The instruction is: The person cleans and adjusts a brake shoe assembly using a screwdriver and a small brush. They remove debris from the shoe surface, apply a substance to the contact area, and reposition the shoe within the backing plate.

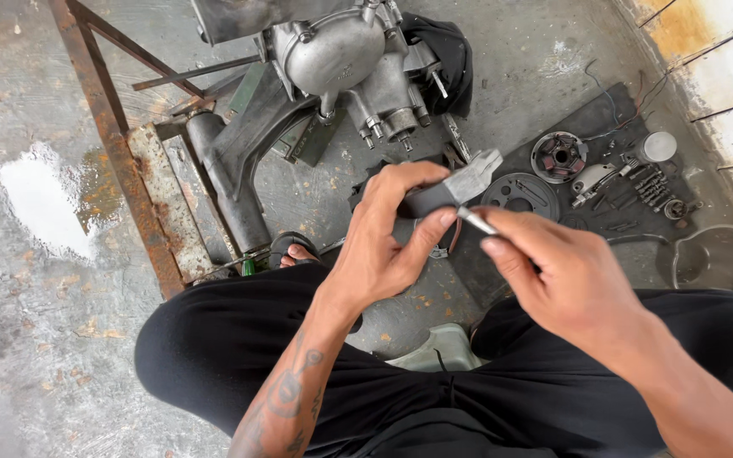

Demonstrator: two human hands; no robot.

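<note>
Left hand [388, 233] grips a grey metal part [456, 191] | right hand [553, 271] pinches a thin metal tool [475, 220] against it | step: likely scraping; next needs steady pressure.

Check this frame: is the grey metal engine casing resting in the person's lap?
No, the grey metal engine casing sits on the concrete floor ahead of the person's knees.

Grey metal part [460, 187], perhaps tilted
</note>
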